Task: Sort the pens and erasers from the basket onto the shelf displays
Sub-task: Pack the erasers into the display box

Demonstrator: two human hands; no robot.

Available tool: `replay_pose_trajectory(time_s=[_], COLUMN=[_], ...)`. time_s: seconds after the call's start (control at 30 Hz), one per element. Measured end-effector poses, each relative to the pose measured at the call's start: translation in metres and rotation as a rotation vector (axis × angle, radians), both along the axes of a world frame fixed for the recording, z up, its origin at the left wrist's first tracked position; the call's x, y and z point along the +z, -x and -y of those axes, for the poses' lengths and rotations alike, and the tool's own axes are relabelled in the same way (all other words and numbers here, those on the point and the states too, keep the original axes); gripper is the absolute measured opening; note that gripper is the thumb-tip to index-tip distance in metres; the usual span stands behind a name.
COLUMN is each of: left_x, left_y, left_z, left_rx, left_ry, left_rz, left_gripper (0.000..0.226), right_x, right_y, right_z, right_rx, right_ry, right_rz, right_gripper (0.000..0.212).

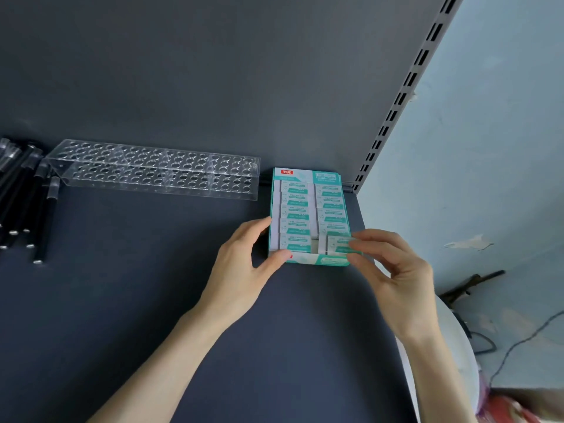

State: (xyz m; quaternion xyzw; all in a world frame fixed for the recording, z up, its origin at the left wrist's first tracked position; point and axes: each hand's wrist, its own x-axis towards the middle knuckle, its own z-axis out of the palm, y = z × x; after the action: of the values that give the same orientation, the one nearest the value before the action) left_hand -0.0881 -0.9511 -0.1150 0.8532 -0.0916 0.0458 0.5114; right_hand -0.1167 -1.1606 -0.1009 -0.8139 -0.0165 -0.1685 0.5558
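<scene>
Right hand [393, 270] pinches eraser [335, 245], long axis crosswise; left hand [244, 264] grips eraser box [308, 175] front-left corner

The dark grey shelf [137, 300] meets a grey back panel [213, 71]. A clear rack [152, 169] with rows of holes stands along that panel. Black pens [27, 203] lie loose at the left, just beside the rack's left end. A teal box [317, 259] of erasers [294, 209] sits in the back right corner, near the rack's right end.
</scene>
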Motion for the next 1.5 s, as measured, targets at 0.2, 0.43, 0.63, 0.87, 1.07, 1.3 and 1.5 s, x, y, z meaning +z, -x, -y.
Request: replay_pose_trajectory(time_s=[0.2,0.43,0.63,0.87,1.07,1.3,1.5], left_x=[0.0,-0.003,-0.001,-0.002,-0.004,-0.003,0.002], left_y=[0.001,0.0,0.001,0.003,0.003,0.002,0.005], left_z=[0.003,0.002,0.003,0.002,0.002,0.003,0.002], left_rx=[0.015,0.018,0.026,0.001,0.009,0.0,-0.008], left_ry=[-0.012,-0.038,-0.03,-0.063,-0.121,-0.182,-0.204], left_rz=[0.038,0.052,0.038,0.075,0.098,0.128,0.119], left_gripper=[0.05,0.051,0.05,0.05,0.044,0.043,0.044], right_x=[-0.003,-0.004,-0.007,-0.013,-0.017,-0.013,-0.005], right_y=[-0.006,-0.008,-0.008,0.001,-0.002,-0.002,0.0], right_z=[-0.004,-0.007,-0.009,-0.009,-0.011,-0.015,-0.016], right_rx=[-0.007,-0.015,0.018,0.016,-0.015,-0.032,-0.018], right_ry=[0.248,0.362,0.449,0.355,0.459,0.54,0.525], right_rz=[0.064,0.088,0.074,0.015,0.066,0.049,-0.01], right_gripper=[0.016,0.016,0.016,0.029,0.025,0.023,0.023])
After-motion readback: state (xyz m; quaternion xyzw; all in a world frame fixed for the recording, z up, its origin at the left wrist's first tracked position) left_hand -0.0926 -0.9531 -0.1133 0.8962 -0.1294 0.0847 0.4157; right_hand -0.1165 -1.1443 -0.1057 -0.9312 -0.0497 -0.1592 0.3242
